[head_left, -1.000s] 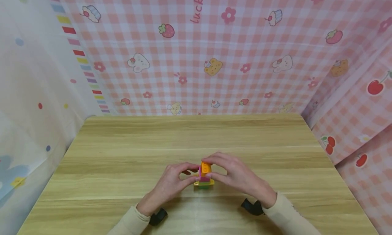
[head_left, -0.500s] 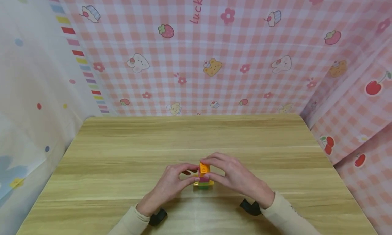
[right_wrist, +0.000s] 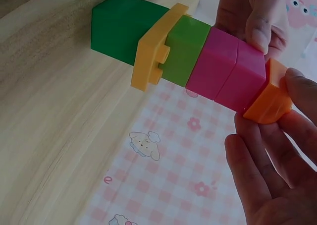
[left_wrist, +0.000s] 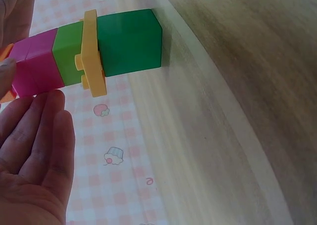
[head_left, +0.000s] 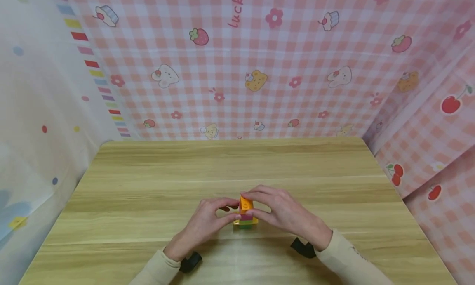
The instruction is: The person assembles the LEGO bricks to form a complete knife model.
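Observation:
A tower of toy building blocks stands upright on the table, between both hands. Its dark green block (right_wrist: 124, 27) is at the bottom, then a flat yellow plate (left_wrist: 91, 54) wider than the rest. Above these come a light green block (right_wrist: 184, 49) and two magenta blocks (right_wrist: 223, 69). At the top is an orange block (head_left: 246, 204) with a sloped or curved side. My right hand (head_left: 287, 213) pinches the orange block between thumb and fingers. With thumb and fingertips, my left hand (head_left: 208, 219) holds the magenta blocks from the left side.
The wooden table (head_left: 148, 173) reaches back to a pink checked cloth (head_left: 222, 62), with more printed cloth at both sides. Dark curved pieces (head_left: 303, 248) show under each wrist.
The head view has shifted slightly. Both hands and the block tower keep the same positions relative to each other.

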The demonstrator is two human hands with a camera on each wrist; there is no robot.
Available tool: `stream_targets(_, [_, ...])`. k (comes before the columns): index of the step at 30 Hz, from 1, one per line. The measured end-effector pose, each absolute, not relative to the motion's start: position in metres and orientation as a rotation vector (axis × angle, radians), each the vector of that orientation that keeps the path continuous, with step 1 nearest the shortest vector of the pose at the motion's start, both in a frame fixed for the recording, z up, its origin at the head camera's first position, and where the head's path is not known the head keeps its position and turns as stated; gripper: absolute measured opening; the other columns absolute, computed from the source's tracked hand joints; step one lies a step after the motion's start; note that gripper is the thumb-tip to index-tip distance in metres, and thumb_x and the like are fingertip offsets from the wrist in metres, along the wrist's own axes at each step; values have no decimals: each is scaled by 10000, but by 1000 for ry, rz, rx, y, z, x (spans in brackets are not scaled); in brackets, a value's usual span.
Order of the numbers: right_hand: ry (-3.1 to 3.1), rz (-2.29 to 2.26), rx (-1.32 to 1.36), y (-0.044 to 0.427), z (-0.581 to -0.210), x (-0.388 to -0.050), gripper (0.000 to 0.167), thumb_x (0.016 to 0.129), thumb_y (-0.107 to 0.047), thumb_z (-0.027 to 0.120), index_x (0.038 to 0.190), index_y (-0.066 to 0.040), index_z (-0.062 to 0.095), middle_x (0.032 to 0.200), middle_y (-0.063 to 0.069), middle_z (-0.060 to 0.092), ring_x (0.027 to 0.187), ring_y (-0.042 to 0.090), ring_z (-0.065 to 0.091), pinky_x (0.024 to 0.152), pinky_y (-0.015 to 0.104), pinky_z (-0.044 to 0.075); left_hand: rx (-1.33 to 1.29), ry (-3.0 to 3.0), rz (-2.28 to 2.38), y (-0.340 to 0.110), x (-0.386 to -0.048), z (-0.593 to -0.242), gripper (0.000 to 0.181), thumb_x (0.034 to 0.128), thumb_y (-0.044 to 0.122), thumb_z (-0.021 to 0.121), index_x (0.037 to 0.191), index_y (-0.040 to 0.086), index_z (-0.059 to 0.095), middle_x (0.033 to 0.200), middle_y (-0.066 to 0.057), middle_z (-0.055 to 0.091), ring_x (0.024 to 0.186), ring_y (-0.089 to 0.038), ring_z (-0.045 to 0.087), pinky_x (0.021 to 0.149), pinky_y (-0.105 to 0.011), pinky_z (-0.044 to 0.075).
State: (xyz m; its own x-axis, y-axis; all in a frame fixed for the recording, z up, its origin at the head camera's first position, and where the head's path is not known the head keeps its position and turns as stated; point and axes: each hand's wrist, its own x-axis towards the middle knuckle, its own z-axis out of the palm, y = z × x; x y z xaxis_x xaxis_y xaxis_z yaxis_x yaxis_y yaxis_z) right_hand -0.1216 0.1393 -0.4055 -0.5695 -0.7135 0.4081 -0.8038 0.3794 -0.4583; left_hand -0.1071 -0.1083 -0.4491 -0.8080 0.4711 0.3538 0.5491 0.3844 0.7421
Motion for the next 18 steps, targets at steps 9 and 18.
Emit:
stream_targets(9, [-2524, 932, 1365, 138, -405, -120, 400, 982, -199, 737, 1344, -47, 662, 1270, 35, 690, 1084, 140, 688, 902, 293, 594, -950, -2536, -1422, -109, -107, -449, 238, 918, 128, 804, 1136, 44, 759, 1121, -71, 775, 980, -193, 733, 831, -321, 611])
stream_targets(18, [-2512, 974, 1378, 137, -407, -121, 399, 984, -183, 731, 1353, -53, 649, 1290, 27, 677, 1122, 143, 675, 933, 307, 585, -914, -2571, -1390, -108, -106, -448, 252, 904, 140, 818, 1133, 50, 758, 1110, -58, 778, 959, -197, 734, 832, -314, 606])
